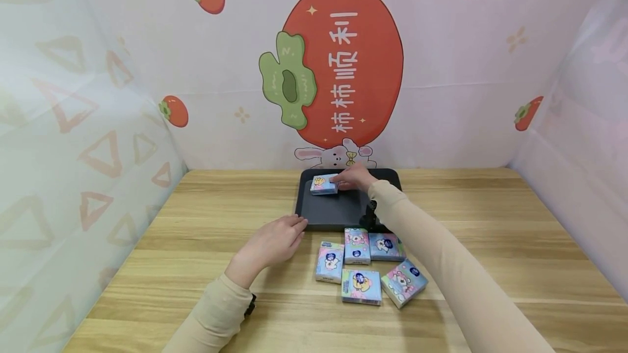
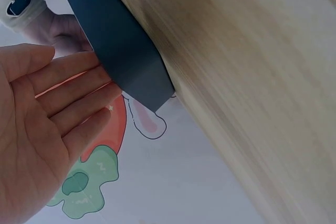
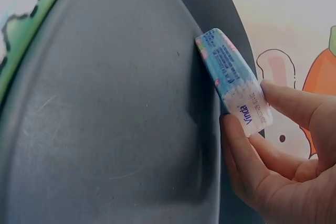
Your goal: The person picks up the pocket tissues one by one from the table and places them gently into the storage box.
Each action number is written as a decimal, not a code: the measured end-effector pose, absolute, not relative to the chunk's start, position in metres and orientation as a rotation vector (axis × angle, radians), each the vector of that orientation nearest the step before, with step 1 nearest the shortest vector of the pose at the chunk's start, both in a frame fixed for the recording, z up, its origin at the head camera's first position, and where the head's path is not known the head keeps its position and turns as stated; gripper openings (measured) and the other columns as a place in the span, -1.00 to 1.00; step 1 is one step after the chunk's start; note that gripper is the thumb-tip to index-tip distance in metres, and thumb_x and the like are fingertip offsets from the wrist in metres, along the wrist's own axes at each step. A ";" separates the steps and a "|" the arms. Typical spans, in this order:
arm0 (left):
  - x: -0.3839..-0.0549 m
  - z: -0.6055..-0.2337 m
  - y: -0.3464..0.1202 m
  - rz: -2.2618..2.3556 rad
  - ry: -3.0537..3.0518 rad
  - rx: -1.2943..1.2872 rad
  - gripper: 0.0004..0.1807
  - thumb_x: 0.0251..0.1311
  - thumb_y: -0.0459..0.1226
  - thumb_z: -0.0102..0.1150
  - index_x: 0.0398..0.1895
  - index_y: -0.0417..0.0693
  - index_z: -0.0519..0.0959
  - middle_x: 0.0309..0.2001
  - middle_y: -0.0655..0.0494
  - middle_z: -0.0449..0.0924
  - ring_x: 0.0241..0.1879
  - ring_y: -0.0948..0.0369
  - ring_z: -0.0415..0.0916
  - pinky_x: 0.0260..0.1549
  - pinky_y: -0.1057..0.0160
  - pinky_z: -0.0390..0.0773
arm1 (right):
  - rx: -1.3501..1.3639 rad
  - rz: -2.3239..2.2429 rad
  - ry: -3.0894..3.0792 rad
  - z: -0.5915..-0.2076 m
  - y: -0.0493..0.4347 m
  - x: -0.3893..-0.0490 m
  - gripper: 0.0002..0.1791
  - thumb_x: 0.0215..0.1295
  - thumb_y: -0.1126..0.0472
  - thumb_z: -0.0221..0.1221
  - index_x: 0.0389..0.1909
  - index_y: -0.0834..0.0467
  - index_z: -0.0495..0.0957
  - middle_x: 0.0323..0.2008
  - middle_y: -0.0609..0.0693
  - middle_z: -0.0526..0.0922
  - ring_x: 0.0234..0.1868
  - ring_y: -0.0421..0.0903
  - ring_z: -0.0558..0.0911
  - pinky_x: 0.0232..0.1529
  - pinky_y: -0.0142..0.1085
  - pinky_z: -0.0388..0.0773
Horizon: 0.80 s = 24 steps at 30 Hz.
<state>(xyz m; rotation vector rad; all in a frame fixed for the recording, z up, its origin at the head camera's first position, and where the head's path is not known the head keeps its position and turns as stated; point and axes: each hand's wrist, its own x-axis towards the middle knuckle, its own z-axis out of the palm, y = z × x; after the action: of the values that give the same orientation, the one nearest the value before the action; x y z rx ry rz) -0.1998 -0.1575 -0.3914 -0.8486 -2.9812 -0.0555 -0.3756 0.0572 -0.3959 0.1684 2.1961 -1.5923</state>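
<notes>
My right hand (image 1: 357, 176) pinches a small blue tissue pack (image 1: 321, 185) between thumb and fingers, over the back left part of a black tray (image 1: 328, 214). In the right wrist view the tissue pack (image 3: 231, 74), printed "Vinda", is tilted, its far end close against the tray's inner wall. My left hand (image 1: 276, 239) has its fingertips on the tray's front left corner. Seen from the left wrist, that hand (image 2: 58, 108) has straight fingers along the tray's outer side (image 2: 126, 51).
Several more tissue packs lie on the wooden table (image 1: 235, 206) in front of the tray, among them one pack (image 1: 356, 253) near its front edge and another pack (image 1: 404, 283) turned askew at the right. A printed cloth backdrop (image 1: 441, 119) stands behind the tray.
</notes>
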 end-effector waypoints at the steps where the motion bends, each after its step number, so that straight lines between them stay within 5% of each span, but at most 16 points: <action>1: -0.200 -0.392 -0.157 -0.056 -2.983 -0.848 -0.59 0.39 -0.20 -0.08 0.19 -0.21 0.48 0.19 -0.10 0.49 0.21 0.01 0.44 0.21 0.07 0.46 | 0.168 -1.593 2.203 -0.396 0.056 -0.375 -0.63 0.12 0.21 0.34 -0.10 0.35 0.60 -0.03 0.18 0.61 -0.02 0.03 0.65 0.12 -0.20 0.57; 24: -0.200 -0.393 -0.158 -0.044 -2.934 -0.877 -0.60 0.36 -0.22 -0.05 0.15 -0.24 0.51 0.15 -0.12 0.53 0.17 0.01 0.47 0.18 0.07 0.48 | 0.114 -1.436 2.413 -0.404 0.045 -0.379 -0.49 0.11 0.15 0.36 0.03 0.31 0.47 -0.07 0.16 0.62 -0.18 -0.05 0.71 -0.06 -0.30 0.65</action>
<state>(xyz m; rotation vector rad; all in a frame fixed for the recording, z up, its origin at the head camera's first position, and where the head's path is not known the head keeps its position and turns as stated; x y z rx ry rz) -0.2002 -0.1579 -0.3925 -0.8771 -2.9336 -0.0441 -0.3793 0.0455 -0.4042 0.1135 2.4127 -1.4361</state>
